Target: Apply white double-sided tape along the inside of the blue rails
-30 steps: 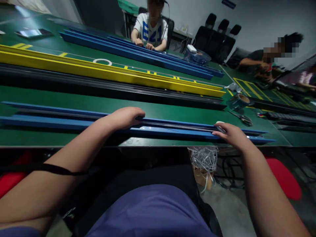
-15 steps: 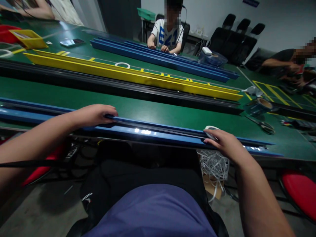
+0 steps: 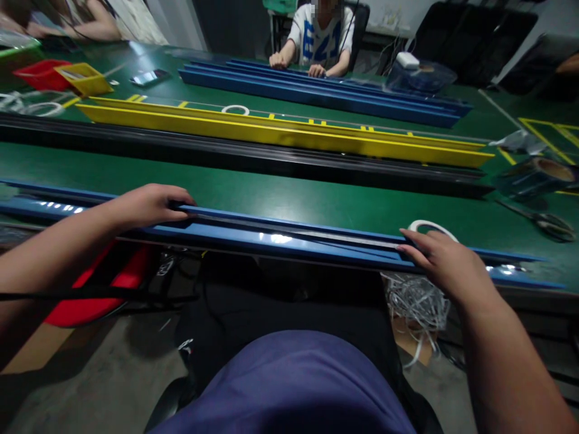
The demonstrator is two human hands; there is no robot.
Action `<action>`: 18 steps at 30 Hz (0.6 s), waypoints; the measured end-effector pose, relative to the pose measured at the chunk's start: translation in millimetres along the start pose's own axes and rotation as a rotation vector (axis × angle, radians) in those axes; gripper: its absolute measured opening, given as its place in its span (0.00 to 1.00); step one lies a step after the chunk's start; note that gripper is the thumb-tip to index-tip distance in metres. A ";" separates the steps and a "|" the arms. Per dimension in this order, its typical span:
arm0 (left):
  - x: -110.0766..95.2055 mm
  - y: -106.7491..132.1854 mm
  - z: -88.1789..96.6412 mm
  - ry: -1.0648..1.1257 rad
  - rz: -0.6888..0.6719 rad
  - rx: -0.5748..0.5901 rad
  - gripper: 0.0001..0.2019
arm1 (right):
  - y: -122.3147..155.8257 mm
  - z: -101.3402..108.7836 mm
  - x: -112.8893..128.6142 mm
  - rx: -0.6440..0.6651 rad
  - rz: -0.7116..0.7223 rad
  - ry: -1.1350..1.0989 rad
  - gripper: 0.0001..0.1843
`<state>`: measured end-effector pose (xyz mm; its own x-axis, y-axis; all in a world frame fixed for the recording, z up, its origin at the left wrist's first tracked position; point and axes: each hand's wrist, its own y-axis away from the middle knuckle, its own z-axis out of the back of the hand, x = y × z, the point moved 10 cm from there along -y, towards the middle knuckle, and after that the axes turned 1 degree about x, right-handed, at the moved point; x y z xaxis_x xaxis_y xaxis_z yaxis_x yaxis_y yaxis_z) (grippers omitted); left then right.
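Observation:
A long blue rail (image 3: 280, 238) lies along the near edge of the green table (image 3: 294, 199), with a thin dark strip (image 3: 316, 232) in its groove. My left hand (image 3: 149, 205) rests on the rail's left part, fingers curled over its far edge. My right hand (image 3: 443, 265) is on the rail further right, fingers pressed on the strip. A white tape roll (image 3: 429, 227) shows just behind this hand, held against the rail.
Beyond lie a black rail (image 3: 226, 158), a yellow rail (image 3: 280, 134) and far blue rails (image 3: 316, 93), where a person (image 3: 323, 36) sits. Scissors (image 3: 543, 222) and a blue tape roll (image 3: 538, 175) lie right. Yellow bin (image 3: 84, 78) and red bin (image 3: 40, 72) stand far left. Scrap strips (image 3: 416, 301) sit under the table.
My hands have moved apart along the blue rail, the left one sliding left. The view has tilted down and turned, so more of the table's left end shows.

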<state>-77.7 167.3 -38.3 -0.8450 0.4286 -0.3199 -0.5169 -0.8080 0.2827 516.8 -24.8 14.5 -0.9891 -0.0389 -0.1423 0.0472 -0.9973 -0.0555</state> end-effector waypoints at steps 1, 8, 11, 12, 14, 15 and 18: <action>1.5 0.2 -0.5 -0.007 0.012 0.009 0.25 | -0.7 -1.2 0.2 0.006 -0.006 -0.003 0.31; -12.2 1.8 3.3 -0.088 -0.053 0.029 0.25 | -9.1 -11.4 0.6 0.049 0.012 -0.084 0.30; -27.1 1.9 4.3 -0.147 -0.109 0.030 0.24 | -10.6 -13.4 -0.5 0.048 0.011 -0.097 0.30; -31.1 1.9 4.7 -0.176 -0.108 0.028 0.23 | -11.0 -13.4 -0.3 0.046 0.014 -0.103 0.30; -38.5 1.8 5.2 -0.253 -0.089 0.027 0.23 | -12.1 -12.5 1.3 0.041 0.028 -0.118 0.30; -42.4 1.8 4.9 -0.293 -0.080 0.032 0.23 | -12.8 -11.5 2.3 0.036 0.038 -0.129 0.31; -55.7 1.6 1.6 -0.358 -0.088 0.070 0.23 | -14.7 -7.4 5.0 0.016 0.059 -0.174 0.33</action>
<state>-31.7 142.8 -18.6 -0.7850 0.6193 -0.0124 -0.5873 -0.7378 0.3329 512.2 -9.9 7.4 -0.9940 -0.1058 0.0286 0.1048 -0.9938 -0.0365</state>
